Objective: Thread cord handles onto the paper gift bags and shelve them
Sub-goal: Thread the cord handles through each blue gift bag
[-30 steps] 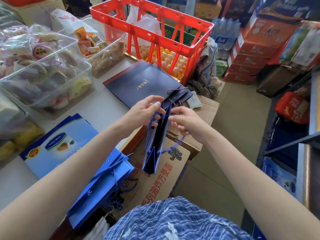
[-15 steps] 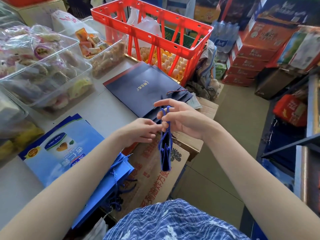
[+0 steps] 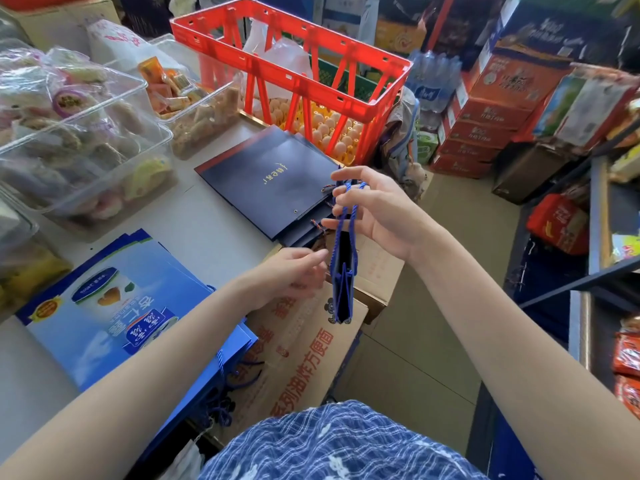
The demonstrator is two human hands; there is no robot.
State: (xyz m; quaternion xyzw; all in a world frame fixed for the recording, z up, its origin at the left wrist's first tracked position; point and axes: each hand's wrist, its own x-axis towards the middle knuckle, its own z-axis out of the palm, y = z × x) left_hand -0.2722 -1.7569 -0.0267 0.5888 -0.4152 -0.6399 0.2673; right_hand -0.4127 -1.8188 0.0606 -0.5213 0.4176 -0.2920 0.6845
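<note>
Bag now hangs folded by its blue cord handles from right hand, fingers hooked through, beyond the counter edge. Left hand has let go, open beside it. Threading looks finished; shelving next.

Bag: matt blue paper, twisted cord. Crate: glossy red plastic. Tubs: clear plastic. Boxes: plain cardboard.
</note>
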